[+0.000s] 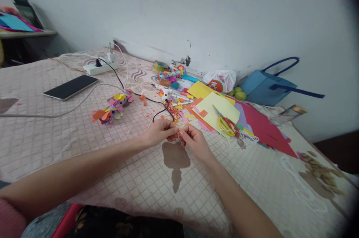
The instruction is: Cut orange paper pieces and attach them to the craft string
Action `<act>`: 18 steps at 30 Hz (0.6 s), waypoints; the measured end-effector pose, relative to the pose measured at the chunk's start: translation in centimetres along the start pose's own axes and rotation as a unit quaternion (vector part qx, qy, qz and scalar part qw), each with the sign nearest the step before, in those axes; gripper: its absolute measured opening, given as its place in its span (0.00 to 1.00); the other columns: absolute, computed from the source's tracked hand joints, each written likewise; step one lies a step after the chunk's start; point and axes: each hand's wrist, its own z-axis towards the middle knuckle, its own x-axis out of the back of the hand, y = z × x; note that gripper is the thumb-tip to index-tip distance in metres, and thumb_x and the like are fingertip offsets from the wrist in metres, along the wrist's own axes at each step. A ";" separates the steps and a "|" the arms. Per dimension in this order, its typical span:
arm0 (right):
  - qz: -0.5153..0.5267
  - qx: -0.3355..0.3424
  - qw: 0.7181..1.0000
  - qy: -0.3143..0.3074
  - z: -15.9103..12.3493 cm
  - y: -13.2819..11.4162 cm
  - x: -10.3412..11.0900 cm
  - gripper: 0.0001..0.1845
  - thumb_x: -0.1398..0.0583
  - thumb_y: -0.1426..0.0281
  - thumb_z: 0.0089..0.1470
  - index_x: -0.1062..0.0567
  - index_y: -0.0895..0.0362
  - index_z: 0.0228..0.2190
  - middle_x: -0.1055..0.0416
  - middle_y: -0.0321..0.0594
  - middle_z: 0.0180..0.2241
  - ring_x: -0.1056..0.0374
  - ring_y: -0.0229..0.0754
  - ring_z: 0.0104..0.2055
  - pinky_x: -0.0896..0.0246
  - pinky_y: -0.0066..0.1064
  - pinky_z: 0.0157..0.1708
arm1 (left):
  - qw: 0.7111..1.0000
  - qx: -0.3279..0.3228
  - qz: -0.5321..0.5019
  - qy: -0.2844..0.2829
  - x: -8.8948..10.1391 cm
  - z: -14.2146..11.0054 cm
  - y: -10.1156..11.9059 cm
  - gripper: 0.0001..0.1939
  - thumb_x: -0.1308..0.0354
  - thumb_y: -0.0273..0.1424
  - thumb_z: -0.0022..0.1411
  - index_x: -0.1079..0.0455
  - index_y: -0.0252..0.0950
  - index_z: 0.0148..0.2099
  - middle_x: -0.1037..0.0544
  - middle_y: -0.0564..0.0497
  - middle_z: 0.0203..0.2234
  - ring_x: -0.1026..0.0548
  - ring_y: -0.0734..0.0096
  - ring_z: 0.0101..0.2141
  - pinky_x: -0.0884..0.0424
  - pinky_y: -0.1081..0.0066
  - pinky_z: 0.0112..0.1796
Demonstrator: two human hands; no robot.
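My left hand (160, 132) and my right hand (196, 142) meet over the middle of the table, fingertips pinched together. Between them shows a small orange piece of paper (178, 132), mostly covered by the fingers. A glue gun (165, 95) with a white body and black cord lies just beyond the hands, among scraps of cut paper (176, 111). To the left rests a purple tube-like craft (113, 109) covered in paper petals. Scissors (227, 124) with yellow and red handles lie on pale yellow paper (215, 105) to the right.
A tablet or large phone (71, 87) and a white power strip (101, 67) lie at the left, with cords crossing the cloth. Red paper (260, 124), white string (303, 189), a blue bag (267, 86) and a plastic bag (223, 79) occupy the right side.
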 end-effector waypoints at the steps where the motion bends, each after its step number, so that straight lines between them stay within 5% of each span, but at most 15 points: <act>1: -0.001 0.005 1.000 0.004 0.0 0.1 0.0 0.12 0.43 0.62 0.54 0.32 0.56 0.25 0.37 0.32 0.22 0.41 0.34 0.22 0.43 0.26 0.23 | 1.000 0.005 -0.001 -0.004 0.0 0.0 0.0 0.17 0.41 0.41 0.54 0.34 0.30 0.26 0.26 0.51 0.19 0.28 0.78 0.21 0.31 0.76 0.25; 11: 0.081 -0.056 0.995 -0.018 0.0 0.4 0.0 0.17 0.44 0.56 0.54 0.32 0.57 0.26 0.33 0.34 0.23 0.39 0.34 0.21 0.42 0.26 0.22 | 0.999 -0.021 0.018 -0.026 0.1 -0.2 0.2 0.18 0.39 0.43 0.52 0.34 0.30 0.26 0.27 0.52 0.18 0.30 0.78 0.20 0.33 0.78 0.24; 18: 0.039 -0.033 0.998 -0.020 0.0 0.3 0.0 0.14 0.40 0.60 0.51 0.32 0.57 0.25 0.35 0.31 0.20 0.40 0.33 0.20 0.43 0.25 0.22 | 0.998 0.005 0.024 -0.056 0.6 0.3 0.1 0.18 0.40 0.43 0.52 0.34 0.31 0.27 0.27 0.52 0.19 0.29 0.77 0.21 0.32 0.77 0.24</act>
